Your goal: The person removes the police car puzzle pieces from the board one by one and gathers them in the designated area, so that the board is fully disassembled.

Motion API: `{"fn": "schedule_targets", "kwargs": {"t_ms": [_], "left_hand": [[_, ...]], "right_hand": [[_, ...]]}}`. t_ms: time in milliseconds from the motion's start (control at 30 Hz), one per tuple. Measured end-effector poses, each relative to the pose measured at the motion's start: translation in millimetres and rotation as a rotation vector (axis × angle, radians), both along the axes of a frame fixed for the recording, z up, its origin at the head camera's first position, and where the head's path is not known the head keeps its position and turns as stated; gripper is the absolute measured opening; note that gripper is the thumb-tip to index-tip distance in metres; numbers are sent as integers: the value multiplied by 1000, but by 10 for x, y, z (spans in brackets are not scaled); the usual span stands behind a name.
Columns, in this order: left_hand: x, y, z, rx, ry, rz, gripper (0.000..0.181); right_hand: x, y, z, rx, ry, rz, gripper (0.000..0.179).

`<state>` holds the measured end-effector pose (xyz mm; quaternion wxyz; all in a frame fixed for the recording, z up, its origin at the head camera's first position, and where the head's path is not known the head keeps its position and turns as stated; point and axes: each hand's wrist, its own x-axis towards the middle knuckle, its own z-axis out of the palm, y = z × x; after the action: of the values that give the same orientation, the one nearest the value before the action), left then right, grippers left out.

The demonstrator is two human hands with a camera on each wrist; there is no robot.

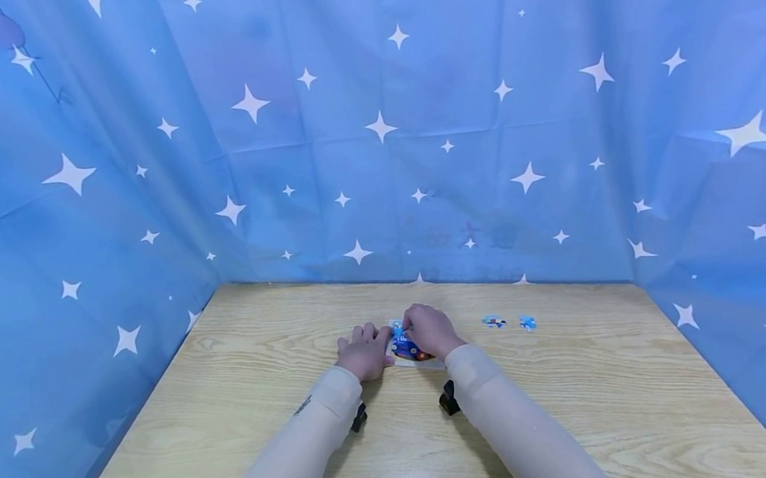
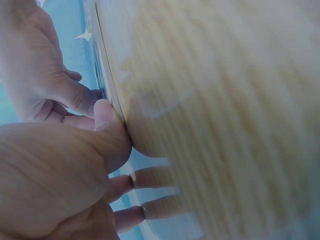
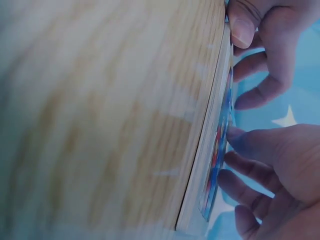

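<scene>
A small jigsaw puzzle (image 1: 405, 350) with a blue car picture and a pale frame lies flat on the table, partly covered by the hands. At its left side rests my left hand (image 1: 365, 356), thumb (image 2: 110, 120) against the frame's near edge and fingers spread. My right hand (image 1: 431, 331) bends down over the puzzle's upper right. Its thumb and fingertips (image 3: 226, 179) touch the picture close together; I cannot tell whether a piece is pinched between them. To the right lie loose puzzle pieces: one cluster (image 1: 494, 321) and a blue piece (image 1: 527, 323).
The light wooden table (image 1: 233, 410) ends at a blue curtain (image 1: 378, 193) with white stars, which hangs at the back and along both sides. Black wrist devices (image 1: 449, 398) sit under the forearms, and a bright reflection shows near the front.
</scene>
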<state>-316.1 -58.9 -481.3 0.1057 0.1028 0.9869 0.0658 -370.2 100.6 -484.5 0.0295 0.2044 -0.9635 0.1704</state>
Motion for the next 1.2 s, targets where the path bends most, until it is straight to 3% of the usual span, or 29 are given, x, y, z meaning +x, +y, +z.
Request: {"fn": "schedule_targets", "kwargs": {"t_ms": [267, 567, 833, 1200], "left_hand": [[-36, 2, -19, 18, -9, 4, 55], [-137, -9, -150, 6, 1, 4, 60], [-6, -4, 10, 30, -8, 8, 58], [-3, -3, 20, 4, -11, 19, 59]], "right_hand": [[-10, -3, 6, -37, -36, -9, 7], [-29, 10, 17, -73, -78, -17, 5], [-52, 20, -19, -113, -104, -38, 8], [-4, 70, 34, -159, -125, -31, 4]]}}
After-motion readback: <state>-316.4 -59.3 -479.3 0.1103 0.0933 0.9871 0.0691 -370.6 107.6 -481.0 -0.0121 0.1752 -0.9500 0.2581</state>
